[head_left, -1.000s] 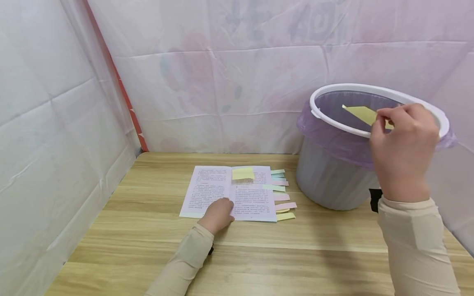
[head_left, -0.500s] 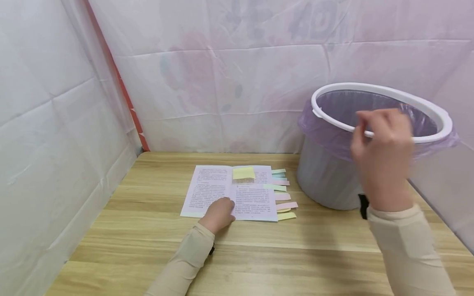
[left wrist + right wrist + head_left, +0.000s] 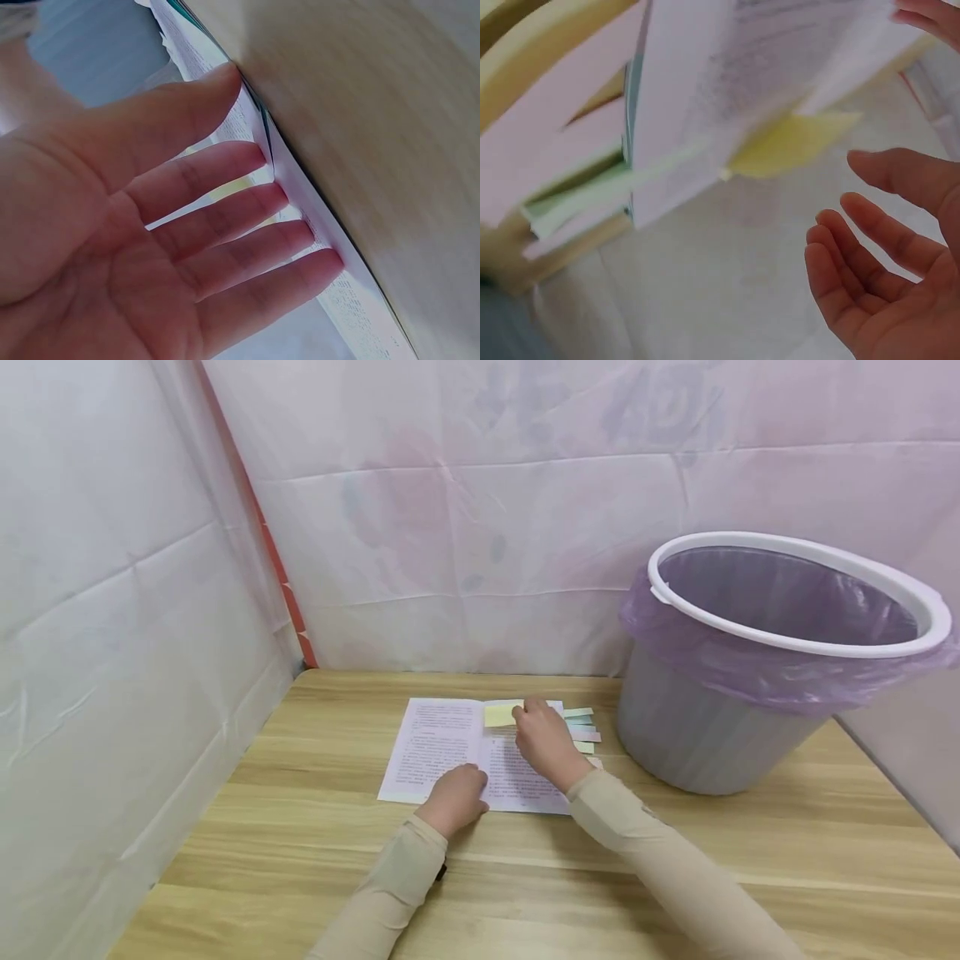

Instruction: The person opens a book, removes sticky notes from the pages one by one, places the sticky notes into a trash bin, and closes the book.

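Note:
An open book [image 3: 427,752] with printed pages lies on the wooden table. Near the top of its right page sits a yellow sticky note [image 3: 497,717], its lower edge lifted off the paper in the right wrist view. My left hand [image 3: 453,800] rests on the lower middle of the book, fingers straight on the pages and thumb at the bottom edge, as the left wrist view shows. Over the right page, my right hand [image 3: 550,743] is at the note's right side. In the right wrist view its thumb and fingers [image 3: 829,277] stand apart, holding nothing.
Several coloured sticky tabs [image 3: 581,722] stick out from the book's right edge, partly behind the right hand. A grey trash bin [image 3: 697,718] with a white rim and purple liner stands to the right. White sheeting [image 3: 360,568] encloses the table's back and sides.
My right hand held a yellow sticky note over the bin, let it go, then moved left and down to the note on the book. The left hand stays on the book.

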Tool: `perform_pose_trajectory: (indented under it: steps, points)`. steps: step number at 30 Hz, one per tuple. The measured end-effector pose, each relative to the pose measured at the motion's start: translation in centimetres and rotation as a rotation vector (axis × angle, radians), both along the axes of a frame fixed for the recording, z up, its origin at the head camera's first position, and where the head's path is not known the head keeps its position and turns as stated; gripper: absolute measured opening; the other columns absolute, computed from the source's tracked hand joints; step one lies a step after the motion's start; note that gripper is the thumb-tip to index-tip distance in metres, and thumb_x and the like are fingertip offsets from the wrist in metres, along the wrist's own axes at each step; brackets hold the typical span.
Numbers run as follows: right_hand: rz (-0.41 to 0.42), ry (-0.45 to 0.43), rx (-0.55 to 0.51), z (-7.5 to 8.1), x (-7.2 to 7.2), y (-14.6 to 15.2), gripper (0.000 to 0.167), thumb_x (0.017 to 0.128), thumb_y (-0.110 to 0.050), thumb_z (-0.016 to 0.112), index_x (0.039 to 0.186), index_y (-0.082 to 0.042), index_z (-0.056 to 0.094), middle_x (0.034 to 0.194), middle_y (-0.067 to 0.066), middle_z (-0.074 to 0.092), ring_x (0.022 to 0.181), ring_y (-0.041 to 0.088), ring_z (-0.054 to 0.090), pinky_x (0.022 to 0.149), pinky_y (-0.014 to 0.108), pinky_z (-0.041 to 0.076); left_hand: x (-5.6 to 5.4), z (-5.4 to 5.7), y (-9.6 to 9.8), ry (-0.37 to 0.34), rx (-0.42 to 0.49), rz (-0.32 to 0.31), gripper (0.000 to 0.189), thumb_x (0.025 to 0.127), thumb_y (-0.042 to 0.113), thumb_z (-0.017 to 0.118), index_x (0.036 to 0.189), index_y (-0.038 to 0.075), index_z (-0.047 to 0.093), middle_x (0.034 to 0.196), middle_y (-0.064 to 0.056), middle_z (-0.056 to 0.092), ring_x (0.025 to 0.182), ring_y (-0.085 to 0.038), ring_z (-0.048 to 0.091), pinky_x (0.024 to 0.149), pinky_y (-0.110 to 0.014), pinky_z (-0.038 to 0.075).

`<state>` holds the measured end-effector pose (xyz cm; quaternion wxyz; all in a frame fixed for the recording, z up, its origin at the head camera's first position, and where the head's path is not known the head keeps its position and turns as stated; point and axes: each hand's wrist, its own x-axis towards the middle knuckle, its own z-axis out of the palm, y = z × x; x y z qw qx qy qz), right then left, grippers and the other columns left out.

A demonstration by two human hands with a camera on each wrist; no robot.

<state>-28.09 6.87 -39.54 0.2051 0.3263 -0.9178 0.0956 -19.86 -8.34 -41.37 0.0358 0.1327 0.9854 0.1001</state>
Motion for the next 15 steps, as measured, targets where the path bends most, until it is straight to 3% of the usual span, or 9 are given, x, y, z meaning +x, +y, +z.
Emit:
perform_pose_trajectory:
  steps: [6, 11, 15]
  points:
    - [-0.085, -0.057, 0.111, -1.0, -1.8, -1.7, 0.017, 0.082, -0.001, 0.067, 0.098, 0.006, 0.066, 0.092, 0.017, 0.063, 0.084, 0.030, 0.063, 0.078, 0.039, 0.056, 0.1, -0.1, 0.3, 0.026, -0.011, -0.010, 0.021, 0.077, 0.015, 0.079, 0.088, 0.000, 0.068, 0.086, -0.011, 0.066, 0.081, -0.025, 0.063, 0.077, -0.033, 0.054]
    - [-0.109, -0.066, 0.182, -1.2, -1.9, -2.3, 0.016, 0.087, -0.005, 0.067, 0.101, 0.003, 0.068, 0.097, 0.016, 0.065, 0.090, 0.029, 0.064, 0.080, 0.038, 0.056, 0.6, 0.2, 0.5, 0.015, -0.010, 0.011, 0.021, 0.077, 0.013, 0.079, 0.088, -0.001, 0.069, 0.083, -0.010, 0.064, 0.078, -0.023, 0.062, 0.075, -0.032, 0.054]
    - [-0.124, -0.058, 0.175, -1.5, -1.9, -2.6, 0.013, 0.087, -0.003, 0.066, 0.098, 0.004, 0.068, 0.093, 0.015, 0.065, 0.086, 0.028, 0.065, 0.076, 0.037, 0.057, 0.8, 0.3, 0.5, 0.005, -0.005, 0.028, 0.021, 0.077, 0.013, 0.079, 0.089, -0.002, 0.069, 0.083, -0.009, 0.064, 0.077, -0.022, 0.063, 0.074, -0.031, 0.054]
